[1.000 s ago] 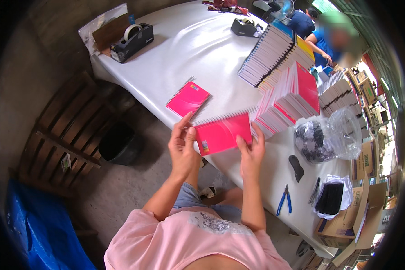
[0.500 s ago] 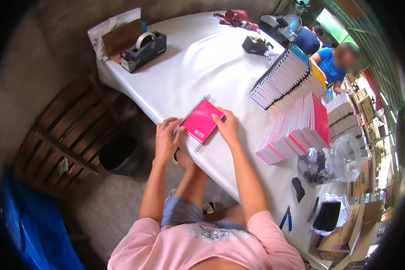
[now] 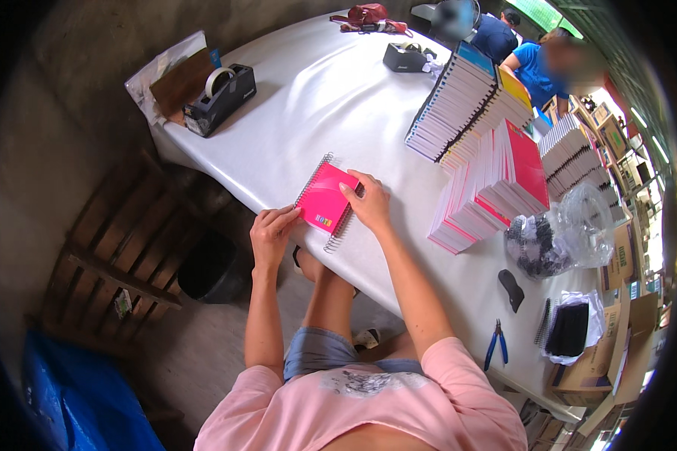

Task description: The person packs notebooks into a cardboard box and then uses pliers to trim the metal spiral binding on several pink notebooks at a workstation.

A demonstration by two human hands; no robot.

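We observe the left hand [image 3: 273, 234] with fingers drawn narrow, touching the near left corner of the pink notebook [image 3: 325, 197]; we cannot tell whether it grips. The notebook lies flat between both hands. The right hand [image 3: 370, 201] holds its right edge, thumb on the cover. Beyond the right hand, we record stacked notebooks [image 3: 470, 207].

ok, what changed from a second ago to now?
The pink notebook both hands held up went left and down, turning anticlockwise, onto the lower notebook on the table. Both hands are still at it: left hand by its left corner, right hand with the thumb on its cover. Pliers and pink stack stayed put.
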